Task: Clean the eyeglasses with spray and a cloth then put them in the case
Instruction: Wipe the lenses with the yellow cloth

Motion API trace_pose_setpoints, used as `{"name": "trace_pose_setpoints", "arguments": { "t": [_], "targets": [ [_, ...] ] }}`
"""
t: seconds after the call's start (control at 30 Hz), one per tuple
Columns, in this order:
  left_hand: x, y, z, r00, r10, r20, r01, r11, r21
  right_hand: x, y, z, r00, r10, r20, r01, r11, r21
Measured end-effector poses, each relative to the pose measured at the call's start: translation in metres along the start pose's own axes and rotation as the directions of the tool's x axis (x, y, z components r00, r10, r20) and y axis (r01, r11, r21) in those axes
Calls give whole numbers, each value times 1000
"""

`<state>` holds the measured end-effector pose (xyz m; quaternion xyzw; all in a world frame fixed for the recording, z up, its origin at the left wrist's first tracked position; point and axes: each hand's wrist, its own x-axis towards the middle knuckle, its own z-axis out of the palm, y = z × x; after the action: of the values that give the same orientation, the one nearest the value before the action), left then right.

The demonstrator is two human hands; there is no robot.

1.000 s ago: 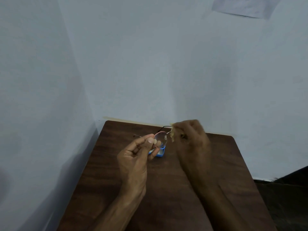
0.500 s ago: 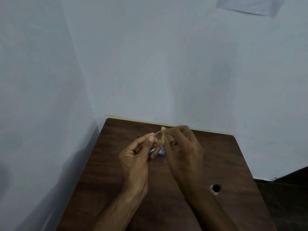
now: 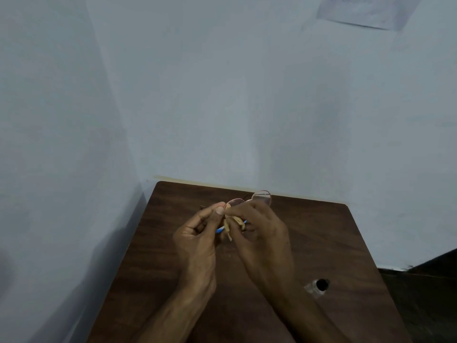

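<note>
Thin rimless eyeglasses [image 3: 261,197] are held above the dark wooden table [image 3: 333,243]. My left hand [image 3: 197,233] pinches their left edge between thumb and fingers. My right hand [image 3: 262,233] presses a small yellowish cloth [image 3: 231,224] against the left lens; the right lens sticks out above its knuckles. A blue and white object [image 3: 220,229], only slivers of it visible, lies on the table under my hands. I cannot tell whether it is the case or the spray.
The table stands in a corner, with pale blue walls [image 3: 222,95] behind and on the left. A round hole [image 3: 321,283] is cut in the tabletop at the right. A paper sheet [image 3: 366,11] hangs on the wall. Dark floor [image 3: 432,293] lies to the right.
My right hand with the cloth has moved left from the right lens onto the left lens. The glasses tilted, so the right lens now shows above the right hand.
</note>
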<state>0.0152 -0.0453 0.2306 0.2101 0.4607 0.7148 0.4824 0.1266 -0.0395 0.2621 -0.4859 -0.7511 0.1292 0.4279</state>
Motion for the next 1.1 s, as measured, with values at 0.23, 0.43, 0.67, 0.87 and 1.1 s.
{"name": "trace_pose_setpoints", "arguments": {
  "t": [0.23,0.43,0.67,0.87,1.1],
  "targets": [
    [3,0,3,1000,7,-10,-7,1000,23,15,6,-9,998,60,-15,-61,990,-126],
    [4,-3,4,1000,-25,-9,25,1000,3,25,9,-8,994,41,-98,-64,968,-244],
    [8,4,5,999,-32,-1,32,999,-34,11,8,-2,997,76,-6,-76,979,-190],
    [6,1,8,1000,-2,-16,2,1000,-2,16,-4,-4,999,-26,-34,23,997,-79],
    [6,0,10,1000,28,-13,-28,998,49,23,-3,-6,991,55,-121,-57,998,-16]
  ]
}}
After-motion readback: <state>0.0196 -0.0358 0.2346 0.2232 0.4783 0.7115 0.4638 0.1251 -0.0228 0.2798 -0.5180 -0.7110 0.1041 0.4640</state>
